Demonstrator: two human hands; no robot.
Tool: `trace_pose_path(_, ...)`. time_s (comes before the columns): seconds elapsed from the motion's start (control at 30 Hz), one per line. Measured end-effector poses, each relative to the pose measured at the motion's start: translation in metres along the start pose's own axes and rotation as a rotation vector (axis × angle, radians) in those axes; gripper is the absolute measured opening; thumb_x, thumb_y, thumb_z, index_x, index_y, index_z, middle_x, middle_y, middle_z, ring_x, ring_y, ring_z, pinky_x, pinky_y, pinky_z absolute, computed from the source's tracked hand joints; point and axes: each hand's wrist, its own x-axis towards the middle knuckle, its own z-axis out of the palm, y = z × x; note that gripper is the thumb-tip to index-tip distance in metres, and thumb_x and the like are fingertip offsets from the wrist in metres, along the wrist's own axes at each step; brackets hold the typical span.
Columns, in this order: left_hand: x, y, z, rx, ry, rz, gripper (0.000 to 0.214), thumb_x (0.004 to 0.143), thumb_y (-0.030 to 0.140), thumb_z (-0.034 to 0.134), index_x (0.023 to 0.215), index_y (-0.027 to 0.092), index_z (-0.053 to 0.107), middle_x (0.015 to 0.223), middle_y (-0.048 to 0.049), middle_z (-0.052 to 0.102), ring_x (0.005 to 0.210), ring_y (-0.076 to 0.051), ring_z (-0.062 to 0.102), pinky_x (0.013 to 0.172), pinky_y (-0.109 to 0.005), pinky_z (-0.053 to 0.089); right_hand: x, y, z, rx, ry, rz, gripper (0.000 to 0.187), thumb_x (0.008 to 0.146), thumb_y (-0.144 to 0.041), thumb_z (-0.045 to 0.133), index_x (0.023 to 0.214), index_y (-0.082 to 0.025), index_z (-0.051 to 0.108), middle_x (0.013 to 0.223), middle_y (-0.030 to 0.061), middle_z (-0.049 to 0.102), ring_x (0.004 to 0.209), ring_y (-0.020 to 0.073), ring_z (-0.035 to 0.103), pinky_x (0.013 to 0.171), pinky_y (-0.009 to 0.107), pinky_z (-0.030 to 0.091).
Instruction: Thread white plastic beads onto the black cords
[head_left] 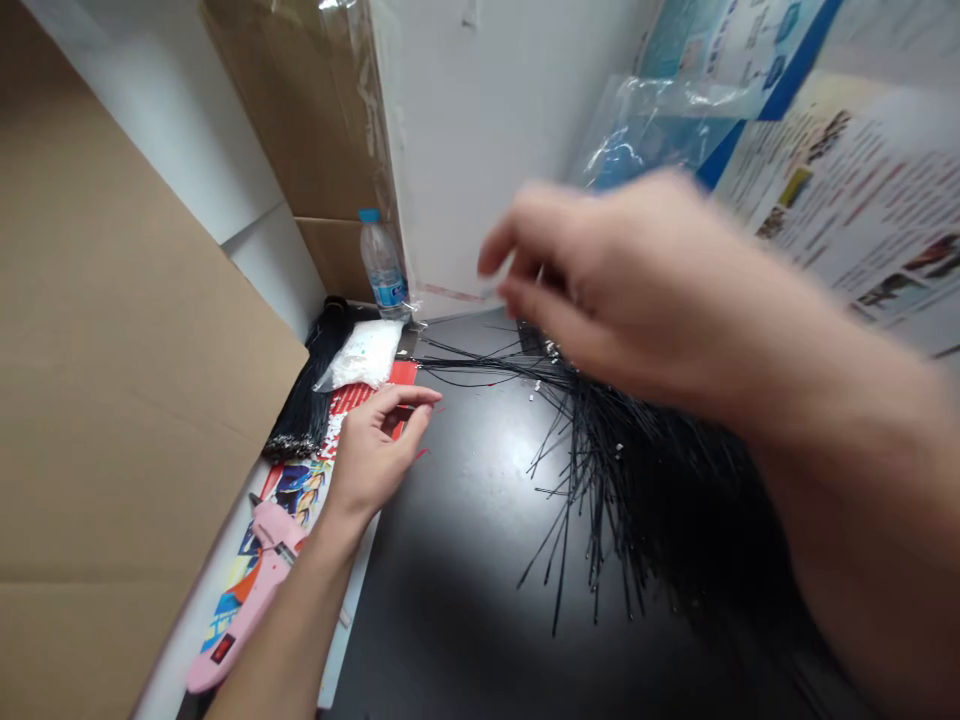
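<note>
My left hand (pixel 379 440) is over the left side of the dark table. Its thumb and index fingertips are pinched together, and thin red bits show near them; what the fingertips hold, if anything, is too small to make out. My right hand (pixel 600 270) is raised above the table and smeared by motion, its fingers curled towards the thumb. Below it spreads a large loose bundle of thin black wires (pixel 592 480), with some strands reaching left towards my left hand. A clear bag of small white pieces (pixel 367 352) lies just beyond my left hand.
A pink glue gun (pixel 255 590) lies on a printed sheet (pixel 300 490) at the left. Behind stand a water bottle (pixel 382 265) and another black bundle (pixel 311 390). Cardboard (pixel 135 350) walls the left side; printed posters (pixel 862 190) cover the right.
</note>
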Motion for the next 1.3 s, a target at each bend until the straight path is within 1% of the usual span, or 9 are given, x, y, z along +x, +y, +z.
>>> trace_pose_path(0.03,-0.001,0.002,0.003,-0.021,-0.007,-0.003,0.012,0.085,0.024,0.065,0.091,0.018,0.073,0.086,-0.0036,0.072,0.071,-0.014,0.064,0.067,-0.026,0.052,-0.011,0.006,0.013,-0.176,-0.099,0.047,0.018,0.08,-0.004,0.068,0.089,-0.019,0.071,0.07,0.0004,0.067,0.077,0.0199,0.068,0.066,0.03,0.05)
trace_pose_path(0.07,-0.002,0.003,0.007,-0.056,-0.01,-0.002,0.012,0.084,0.024,0.066,0.093,0.018,0.072,0.087,-0.0035,0.071,0.072,-0.014,0.064,0.067,-0.026,0.052,-0.023,0.013,0.027,-0.236,-0.183,0.1,0.019,0.082,-0.004,0.066,0.094,-0.018,0.071,0.076,0.003,0.071,0.076,0.0201,0.069,0.068,0.031,0.05)
trace_pose_path(0.13,-0.005,0.005,0.016,-0.173,-0.013,0.001,0.016,0.082,0.024,0.069,0.098,0.018,0.068,0.089,-0.0032,0.07,0.078,-0.014,0.065,0.07,-0.025,0.053,-0.052,0.028,0.054,-0.163,-0.274,0.175,0.018,0.089,-0.007,0.058,0.101,-0.016,0.069,0.087,0.0057,0.075,0.08,0.0188,0.07,0.07,0.03,0.051)
trace_pose_path(0.23,-0.011,0.005,0.031,-0.336,-0.06,-0.032,0.021,0.079,0.023,0.072,0.097,0.018,0.063,0.089,-0.0029,0.068,0.082,-0.015,0.065,0.072,-0.025,0.053,-0.095,0.045,0.085,0.099,-0.214,0.352,0.018,0.092,-0.011,0.053,0.101,-0.017,0.067,0.088,0.0033,0.076,0.077,0.0138,0.07,0.068,0.024,0.049)
trace_pose_path(0.37,-0.018,0.0,0.045,-0.328,-0.183,-0.114,0.01,0.078,0.024,0.071,0.084,0.016,0.067,0.082,-0.0025,0.067,0.07,-0.013,0.062,0.067,-0.025,0.051,-0.131,0.056,0.105,0.347,-0.081,0.553,0.014,0.092,-0.021,0.055,0.094,-0.017,0.068,0.087,0.0039,0.077,0.078,0.014,0.07,0.066,0.024,0.048)
trace_pose_path(0.57,-0.021,-0.004,0.054,-0.322,-0.245,-0.236,0.011,0.077,0.025,0.069,0.083,0.016,0.072,0.075,-0.0009,0.068,0.064,-0.012,0.059,0.065,-0.026,0.048,-0.142,0.061,0.116,0.529,0.015,0.626,0.015,0.089,-0.028,0.059,0.089,-0.016,0.067,0.081,0.0036,0.073,0.072,0.0132,0.067,0.064,0.023,0.047)
trace_pose_path(0.73,-0.024,-0.006,0.055,-0.413,-0.345,-0.352,0.012,0.076,0.024,0.071,0.085,0.017,0.071,0.077,0.0,0.066,0.066,-0.011,0.059,0.066,-0.025,0.046,-0.143,0.057,0.119,0.512,-0.007,0.597,0.015,0.09,-0.027,0.057,0.087,-0.016,0.067,0.078,0.0026,0.071,0.07,0.0122,0.064,0.064,0.023,0.046)
trace_pose_path(0.87,-0.024,-0.007,0.055,-0.517,-0.376,-0.426,0.024,0.073,0.023,0.076,0.094,0.018,0.066,0.083,0.0005,0.065,0.068,-0.011,0.059,0.068,-0.025,0.047,-0.146,0.056,0.12,0.527,0.019,0.596,0.011,0.088,-0.025,0.059,0.086,-0.016,0.066,0.076,0.0019,0.07,0.067,0.0114,0.063,0.062,0.022,0.045)
trace_pose_path(1.3,-0.025,-0.005,0.053,-0.39,-0.439,-0.397,0.01,0.078,0.025,0.072,0.084,0.017,0.074,0.075,-0.0008,0.068,0.068,-0.012,0.058,0.068,-0.024,0.046,-0.148,0.053,0.12,0.537,0.031,0.583,0.008,0.087,-0.022,0.06,0.083,-0.016,0.064,0.072,-0.0001,0.066,0.063,0.0092,0.058,0.056,0.02,0.041)
